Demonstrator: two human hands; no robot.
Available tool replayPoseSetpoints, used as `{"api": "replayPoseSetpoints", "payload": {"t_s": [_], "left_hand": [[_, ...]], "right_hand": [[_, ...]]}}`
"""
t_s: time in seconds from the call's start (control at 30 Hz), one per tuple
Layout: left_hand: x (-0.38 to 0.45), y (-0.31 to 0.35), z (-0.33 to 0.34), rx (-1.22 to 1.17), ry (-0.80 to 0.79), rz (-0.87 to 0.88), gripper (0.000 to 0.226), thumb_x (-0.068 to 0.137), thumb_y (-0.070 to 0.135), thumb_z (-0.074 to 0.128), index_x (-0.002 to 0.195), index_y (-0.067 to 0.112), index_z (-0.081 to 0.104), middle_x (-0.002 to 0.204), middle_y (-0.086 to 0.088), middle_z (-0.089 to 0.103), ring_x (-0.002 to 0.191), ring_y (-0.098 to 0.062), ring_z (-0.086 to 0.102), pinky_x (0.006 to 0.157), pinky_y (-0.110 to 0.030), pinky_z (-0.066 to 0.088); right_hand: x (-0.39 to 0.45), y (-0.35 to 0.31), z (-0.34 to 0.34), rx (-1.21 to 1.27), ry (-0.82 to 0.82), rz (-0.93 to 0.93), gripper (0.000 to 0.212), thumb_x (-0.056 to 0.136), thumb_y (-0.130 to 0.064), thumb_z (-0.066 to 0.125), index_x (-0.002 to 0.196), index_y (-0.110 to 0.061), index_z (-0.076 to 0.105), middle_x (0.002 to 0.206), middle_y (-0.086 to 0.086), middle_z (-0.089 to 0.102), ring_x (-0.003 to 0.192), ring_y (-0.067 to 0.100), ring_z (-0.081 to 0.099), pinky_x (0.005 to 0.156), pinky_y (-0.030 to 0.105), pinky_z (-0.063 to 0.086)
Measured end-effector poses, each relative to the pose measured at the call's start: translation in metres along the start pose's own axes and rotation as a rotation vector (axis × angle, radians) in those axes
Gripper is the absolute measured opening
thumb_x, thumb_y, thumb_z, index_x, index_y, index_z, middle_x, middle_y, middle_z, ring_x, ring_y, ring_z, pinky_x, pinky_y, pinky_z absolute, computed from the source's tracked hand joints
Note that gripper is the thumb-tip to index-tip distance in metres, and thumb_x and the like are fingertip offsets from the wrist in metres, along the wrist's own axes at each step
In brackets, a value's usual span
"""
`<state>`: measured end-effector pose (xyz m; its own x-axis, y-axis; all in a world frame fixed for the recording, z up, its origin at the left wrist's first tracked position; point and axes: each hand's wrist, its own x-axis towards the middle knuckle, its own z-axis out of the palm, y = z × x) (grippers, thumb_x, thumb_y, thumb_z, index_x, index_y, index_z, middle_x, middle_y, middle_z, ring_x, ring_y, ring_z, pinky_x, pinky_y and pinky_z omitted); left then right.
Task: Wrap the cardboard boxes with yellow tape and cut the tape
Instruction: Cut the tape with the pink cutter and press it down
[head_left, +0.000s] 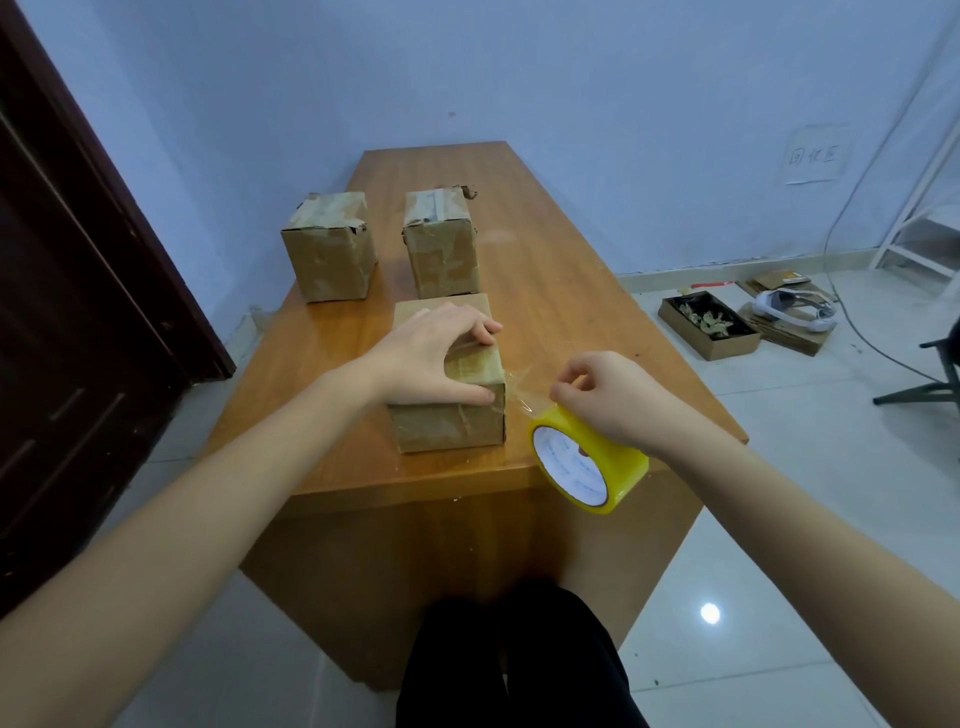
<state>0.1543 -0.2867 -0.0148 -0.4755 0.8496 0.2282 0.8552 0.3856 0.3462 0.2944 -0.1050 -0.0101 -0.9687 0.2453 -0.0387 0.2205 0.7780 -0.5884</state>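
Head view, places given from the near box.
Near box: a cardboard box (448, 415) stands on the wooden table (561, 291), close to the table's near edge.
Left arm: stretched forward from the lower left, wrist over the box's left side.
Left hand: the left hand (431, 353) lies palm down on the box top; fingers curl over the far part of the top, thumb lies straight along the top's near edge, pressing the tape there.
Right arm: comes in from the lower right, forearm raised above the table's near corner.
Right hand: the right hand (613, 397) is just right of the box; thumb and forefinger pinch together at the tape strip, and the other fingers pass through the core of the yellow tape roll (589, 462), which hangs below the hand.
Tape strip: a clear, crinkled strip (522, 387) runs from the box's right top edge to the roll.
Far boxes: two taped boxes, one (330, 247) behind-left, one (441, 241) directly behind.
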Motion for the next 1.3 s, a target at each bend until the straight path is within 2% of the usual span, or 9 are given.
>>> {"api": "replayPoseSetpoints", "payload": {"t_s": [0.13,0.3,0.53,0.6,0.8,0.87,0.93,1.03,1.3], "left_hand": [[-0.001,0.0,0.0,0.008,-0.015,-0.001,0.058,0.065,0.065,0.062,0.109,0.028,0.053,0.129,0.014,0.05,0.12,-0.007,0.044,0.101,-0.044,0.041],[0.002,-0.001,-0.002,0.036,-0.021,-0.025,0.058,0.066,0.067,0.06,0.109,0.029,0.053,0.131,0.011,0.051,0.12,-0.007,0.043,0.103,-0.043,0.039],[0.002,0.001,-0.004,0.09,-0.032,-0.02,0.06,0.067,0.069,0.057,0.111,0.028,0.053,0.131,0.011,0.053,0.119,-0.008,0.045,0.101,-0.041,0.04],[0.002,0.002,-0.006,0.107,-0.045,-0.023,0.063,0.068,0.069,0.056,0.114,0.027,0.054,0.132,0.012,0.052,0.119,-0.007,0.045,0.101,-0.04,0.041],[-0.006,0.0,-0.01,0.105,-0.048,-0.035,0.061,0.071,0.064,0.061,0.119,0.028,0.053,0.134,0.018,0.049,0.12,-0.001,0.044,0.101,-0.034,0.042],[-0.009,-0.001,-0.011,0.114,-0.068,-0.042,0.057,0.076,0.056,0.067,0.124,0.028,0.05,0.138,0.02,0.044,0.123,0.0,0.041,0.103,-0.029,0.04],[-0.013,-0.002,-0.012,0.128,-0.084,-0.047,0.057,0.08,0.05,0.068,0.128,0.029,0.047,0.143,0.02,0.04,0.127,0.0,0.038,0.103,-0.026,0.036],[-0.018,-0.002,-0.01,0.08,-0.07,-0.07,0.058,0.081,0.046,0.07,0.131,0.028,0.045,0.145,0.02,0.037,0.127,0.004,0.035,0.102,-0.02,0.032],[-0.032,-0.005,-0.013,0.059,-0.059,-0.109,0.058,0.081,0.044,0.07,0.131,0.029,0.045,0.145,0.023,0.035,0.123,0.014,0.028,0.097,-0.013,0.027]], "right_hand": [[-0.001,0.006,-0.003,0.017,-0.031,0.019,0.016,0.093,-0.03,0.053,0.086,-0.022,0.066,0.091,0.007,0.068,0.076,0.022,0.061,0.085,0.039,0.049],[-0.015,0.022,-0.035,0.195,-0.155,0.111,0.019,0.093,-0.022,0.058,0.085,-0.007,0.069,0.064,0.005,0.059,0.038,0.011,0.054,0.042,0.021,0.045],[-0.013,0.027,-0.046,0.3,-0.089,0.078,0.015,0.092,-0.02,0.061,0.086,-0.008,0.069,0.073,0.008,0.063,0.046,0.015,0.056,0.046,0.028,0.053],[-0.002,0.024,-0.039,0.178,-0.019,0.039,0.015,0.091,-0.025,0.06,0.086,-0.014,0.068,0.082,0.006,0.063,0.061,0.019,0.057,0.063,0.037,0.056],[0.017,0.006,-0.007,-0.26,0.285,0.003,0.015,0.097,-0.019,0.045,0.101,-0.01,0.057,0.093,0.006,0.047,0.075,0.029,0.053,0.06,0.03,0.034],[0.022,0.001,0.005,-0.393,0.372,0.008,0.003,0.095,-0.008,0.046,0.093,-0.009,0.047,0.091,0.008,0.038,0.052,0.023,0.039,0.047,0.029,0.025],[0.027,-0.004,0.02,-0.527,0.465,-0.113,0.027,0.075,0.007,0.06,0.077,-0.009,0.039,0.084,0.011,0.042,0.039,0.014,0.014,0.041,0.024,0.008],[0.039,-0.003,0.029,-0.756,0.584,-0.303,0.028,0.047,0.013,0.043,0.056,-0.013,0.047,0.073,0.013,0.06,0.048,0.007,-0.014,0.05,0.017,-0.008],[0.057,0.026,0.057,-0.966,0.442,-0.457,0.018,0.059,0.004,0.05,0.057,-0.013,0.052,0.078,0.009,0.063,0.041,0.015,-0.003,0.051,0.023,-0.011]]}}
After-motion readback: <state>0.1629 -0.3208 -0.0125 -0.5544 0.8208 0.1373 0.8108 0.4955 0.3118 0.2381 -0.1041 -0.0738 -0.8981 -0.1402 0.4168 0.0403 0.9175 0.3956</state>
